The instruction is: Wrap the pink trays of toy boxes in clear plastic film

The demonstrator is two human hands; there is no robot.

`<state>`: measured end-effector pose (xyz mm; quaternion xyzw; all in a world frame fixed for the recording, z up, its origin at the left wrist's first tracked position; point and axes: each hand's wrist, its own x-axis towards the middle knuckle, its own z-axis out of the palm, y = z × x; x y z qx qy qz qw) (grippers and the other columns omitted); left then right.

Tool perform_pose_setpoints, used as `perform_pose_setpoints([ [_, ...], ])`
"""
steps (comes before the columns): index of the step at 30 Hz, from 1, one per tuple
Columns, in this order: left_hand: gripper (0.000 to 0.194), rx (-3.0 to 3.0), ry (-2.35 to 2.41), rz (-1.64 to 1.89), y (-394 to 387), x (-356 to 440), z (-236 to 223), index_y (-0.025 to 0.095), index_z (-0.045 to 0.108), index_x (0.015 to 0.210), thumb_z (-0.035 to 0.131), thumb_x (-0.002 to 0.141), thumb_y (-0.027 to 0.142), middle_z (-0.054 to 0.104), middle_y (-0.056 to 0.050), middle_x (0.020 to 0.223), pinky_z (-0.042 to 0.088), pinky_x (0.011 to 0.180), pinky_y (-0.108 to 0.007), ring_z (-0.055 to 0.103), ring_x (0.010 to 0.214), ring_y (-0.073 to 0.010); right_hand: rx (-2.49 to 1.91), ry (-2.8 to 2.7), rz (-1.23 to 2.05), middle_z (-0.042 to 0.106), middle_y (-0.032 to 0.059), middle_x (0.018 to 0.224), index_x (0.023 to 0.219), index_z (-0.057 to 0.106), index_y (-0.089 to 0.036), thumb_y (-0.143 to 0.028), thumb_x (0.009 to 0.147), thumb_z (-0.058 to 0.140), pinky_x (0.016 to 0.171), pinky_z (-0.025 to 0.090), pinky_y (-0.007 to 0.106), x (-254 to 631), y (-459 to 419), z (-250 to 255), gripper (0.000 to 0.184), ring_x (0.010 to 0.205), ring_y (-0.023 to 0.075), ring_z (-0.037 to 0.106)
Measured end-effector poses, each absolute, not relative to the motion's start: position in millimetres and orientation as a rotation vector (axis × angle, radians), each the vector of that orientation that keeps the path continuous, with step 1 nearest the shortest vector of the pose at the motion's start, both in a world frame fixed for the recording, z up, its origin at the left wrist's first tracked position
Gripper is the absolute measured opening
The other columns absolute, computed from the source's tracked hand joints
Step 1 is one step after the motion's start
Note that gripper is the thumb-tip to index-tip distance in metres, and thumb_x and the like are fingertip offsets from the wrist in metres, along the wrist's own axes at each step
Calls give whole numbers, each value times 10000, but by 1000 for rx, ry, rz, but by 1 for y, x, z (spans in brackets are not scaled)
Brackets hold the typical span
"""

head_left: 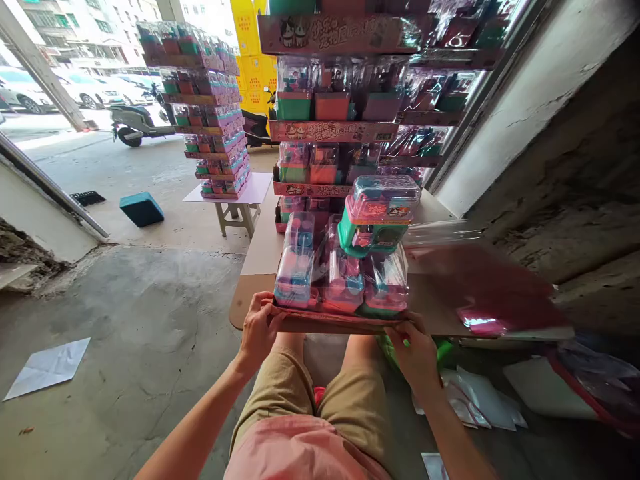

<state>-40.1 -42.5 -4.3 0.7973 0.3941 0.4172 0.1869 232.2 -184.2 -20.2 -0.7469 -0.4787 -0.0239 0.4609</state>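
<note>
A flat red display tray point(340, 325) lies at the near edge of a low cardboard-topped table point(260, 250). It carries several clear-wrapped toy boxes in pink, blue and green point(345, 280). My left hand point(257, 330) grips the tray's left front corner, fingers curled over the rim. My right hand point(415, 353) grips the right front corner from below. A green and pink toy box point(377, 213) rests on top of the packed ones.
Tall stacks of filled trays point(340, 100) stand behind on the table, another stack point(215, 107) on a small stool to the left. Loose clear wrap and red card point(480, 287) lie right. Paper sheets point(47, 367), a teal box point(141, 209) and scooters sit on the floor beyond.
</note>
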Motion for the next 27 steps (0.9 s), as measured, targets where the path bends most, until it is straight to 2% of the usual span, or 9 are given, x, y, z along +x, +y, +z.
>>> perform_pose_setpoints([
  [3,183,2264,1127,1207,-44,-39,-9,169,552,658,528,839,189,503,-66,1039,510,703,-267,591,803,-140,-1861,-1180,-119,588,100,890,611,554,-184,-558,810,473,586,457,315,229,-183,-22,431,633,163,541],
  [7,192,2346,1164,1254,-46,-36,-15,184,575,713,471,875,190,508,-84,1152,506,774,-293,588,886,-158,-1901,-1186,-205,594,109,886,637,559,-185,-589,829,429,622,463,342,227,-180,-25,466,685,192,555],
  [11,214,2421,1155,1248,-46,-35,-17,198,579,729,440,890,183,588,-66,1007,499,779,-269,597,943,-173,-1905,-1217,-292,597,110,882,648,543,-195,-571,846,420,648,464,356,230,-179,-30,442,757,217,567],
  [14,216,2430,1140,1219,-43,-36,-18,197,564,717,438,892,198,597,-52,930,493,753,-248,609,884,-160,-1890,-1262,-318,600,95,873,641,513,-209,-537,863,418,641,459,347,234,-180,-33,407,744,206,563],
  [19,228,2425,1060,1215,-37,-38,-17,196,503,670,436,886,223,562,-27,847,457,645,-217,579,737,-129,-1871,-1364,-413,598,91,845,666,483,-220,-463,886,422,656,455,349,239,-181,-36,333,781,220,573],
  [23,177,2329,1027,1179,-34,-39,-13,204,430,671,447,847,215,506,4,765,418,574,-203,493,610,-106,-1892,-1307,-365,589,96,804,691,426,-236,-490,879,406,605,444,355,243,-181,-42,317,716,228,571],
  [27,107,2238,1042,1118,-29,-41,-11,214,408,718,462,810,225,490,23,735,424,606,-219,478,614,-114,-1896,-1259,-324,590,91,791,733,436,-239,-530,868,374,591,449,368,247,-181,-48,326,686,231,571],
])
